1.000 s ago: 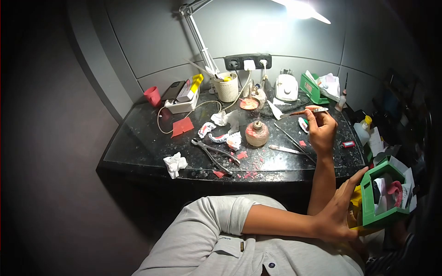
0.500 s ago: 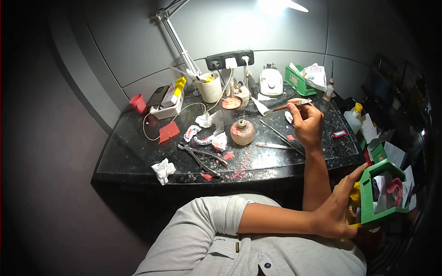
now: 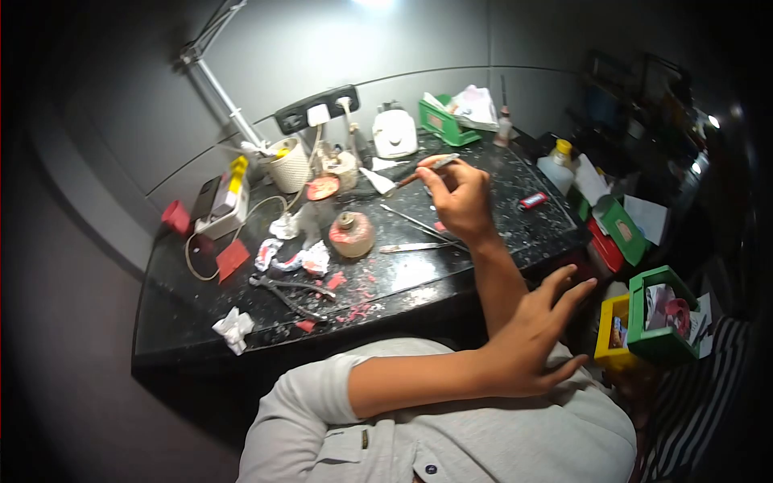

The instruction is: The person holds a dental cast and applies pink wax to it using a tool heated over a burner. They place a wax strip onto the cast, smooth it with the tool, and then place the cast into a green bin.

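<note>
My right hand (image 3: 465,200) is closed around a slim double-ended tool with a brown handle (image 3: 409,179), which looks like a wax knife, above the black worktop. My left hand (image 3: 535,342) reaches across my body, fingers spread and holding nothing. To its right, apart from the fingers, is a green bin (image 3: 638,322) with papers and a pink curved piece (image 3: 678,315) inside. A yellow bin (image 3: 609,330) stands against its left side. A spirit burner (image 3: 352,238) with a pinkish body stands on the worktop, left of my right hand.
Pliers (image 3: 294,296), a metal knife (image 3: 415,247), crumpled tissue (image 3: 233,328) and red wax sheet (image 3: 233,261) lie on the worktop (image 3: 185,322). At the back are a woven cup (image 3: 288,169), a white device (image 3: 394,133) and another green bin (image 3: 441,121). A yellow-capped bottle (image 3: 557,167) stands right.
My left hand has let go of the green bin and drawn back leftward with its fingers spreading. My right hand still holds the tool. The view has turned to the right.
</note>
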